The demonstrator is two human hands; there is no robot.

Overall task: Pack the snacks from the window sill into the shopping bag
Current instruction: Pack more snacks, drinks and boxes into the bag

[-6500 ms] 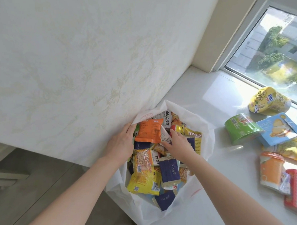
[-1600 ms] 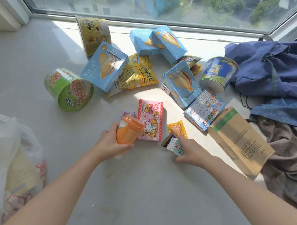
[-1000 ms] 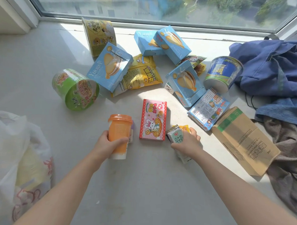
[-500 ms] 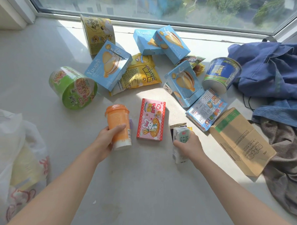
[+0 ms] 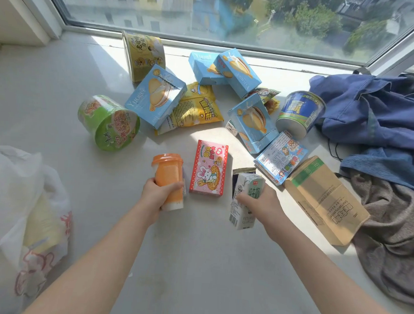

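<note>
The left hand [image 5: 155, 193] curls its fingers round the lower half of the cup [image 5: 168, 174], whose long axis is near upright with the lid end toward the window. The right hand [image 5: 262, 203] clasps the carton [image 5: 249, 187] the same way, top end away from the person. Both are over the sill [image 5: 196, 263], either side of the pink box [image 5: 209, 167]. The bag [image 5: 20, 220] sits far left.

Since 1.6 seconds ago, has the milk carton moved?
Yes. The right hand has raised the milk carton from lying flat to upright and drawn it toward the person, past the near edge of the pink box.
</note>
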